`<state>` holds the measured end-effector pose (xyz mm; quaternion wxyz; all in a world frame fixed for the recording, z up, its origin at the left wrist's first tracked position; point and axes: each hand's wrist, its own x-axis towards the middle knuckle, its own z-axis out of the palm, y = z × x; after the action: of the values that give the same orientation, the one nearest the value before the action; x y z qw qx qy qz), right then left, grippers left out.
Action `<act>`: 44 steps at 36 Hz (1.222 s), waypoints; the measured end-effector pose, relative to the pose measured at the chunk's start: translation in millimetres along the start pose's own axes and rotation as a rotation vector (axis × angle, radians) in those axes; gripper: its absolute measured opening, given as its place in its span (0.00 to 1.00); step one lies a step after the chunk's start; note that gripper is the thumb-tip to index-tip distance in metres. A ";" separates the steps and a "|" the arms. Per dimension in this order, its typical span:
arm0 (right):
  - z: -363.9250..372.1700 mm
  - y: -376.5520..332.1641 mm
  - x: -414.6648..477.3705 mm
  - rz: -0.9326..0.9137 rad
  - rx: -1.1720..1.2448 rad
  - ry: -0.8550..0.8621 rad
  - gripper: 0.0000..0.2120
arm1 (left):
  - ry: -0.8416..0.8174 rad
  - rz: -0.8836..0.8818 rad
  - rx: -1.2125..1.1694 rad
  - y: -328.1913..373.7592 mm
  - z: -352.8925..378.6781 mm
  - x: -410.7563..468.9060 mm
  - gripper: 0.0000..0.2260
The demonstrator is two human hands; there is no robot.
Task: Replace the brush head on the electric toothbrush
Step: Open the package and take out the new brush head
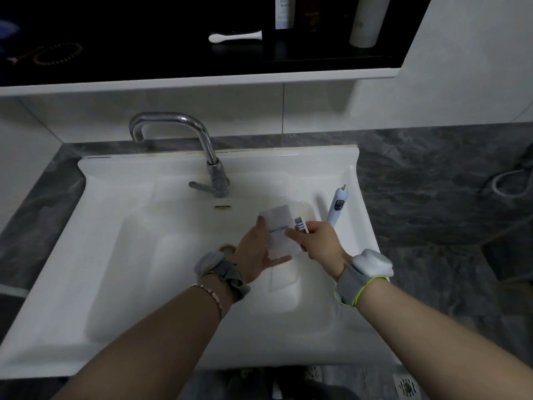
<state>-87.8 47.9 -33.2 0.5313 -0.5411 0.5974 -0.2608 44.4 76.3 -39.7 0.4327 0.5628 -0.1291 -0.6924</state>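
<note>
Over the white sink basin (138,272), my left hand (255,255) holds a small white packet (278,226) with printed lettering. My right hand (318,241) grips a brush head (300,225) with white and blue bristles, right at the packet's right edge. The electric toothbrush handle (337,204), pale blue with a dark button and a bare metal shaft at its top, lies on the sink's right rim, just beyond my right hand. It has no head on it.
A chrome faucet (213,166) rises at the back of the sink. A dark shelf above holds a white brush-like item (233,36), bottles (364,21) and a bead bracelet (57,53). Grey marble counter (432,183) flanks the sink. A floor drain (406,386) shows below.
</note>
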 end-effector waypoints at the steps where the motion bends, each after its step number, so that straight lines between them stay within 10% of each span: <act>1: 1.7 0.8 -0.4 0.001 -0.055 0.022 0.21 | -0.006 0.015 0.026 0.4 3.6 -2.1 0.16; 12: -1.5 -3.9 -10.0 -0.098 -0.352 0.175 0.14 | 0.032 0.097 0.098 -4.2 11.7 -3.4 0.16; 20: -5.4 2.4 -13.0 0.072 -0.092 -0.079 0.09 | 0.060 0.033 -0.100 10.5 -2.4 -2.1 0.08; 27: -13.2 -5.4 -10.7 0.260 0.481 -0.200 0.06 | 0.057 -0.081 -0.108 6.0 -14.7 -2.0 0.20; 32: -9.5 -2.4 -8.8 0.144 0.143 -0.116 0.08 | -0.151 -0.184 -0.055 2.7 -12.0 -4.4 0.34; 44: -22.8 25.8 -2.4 0.167 0.085 0.003 0.17 | -0.142 -0.141 0.288 -18.3 11.7 0.4 0.10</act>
<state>-118.6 51.2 -48.5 0.5728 -0.4659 0.6297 -0.2417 25.7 83.3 -48.2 0.2880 0.5763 -0.2174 -0.7333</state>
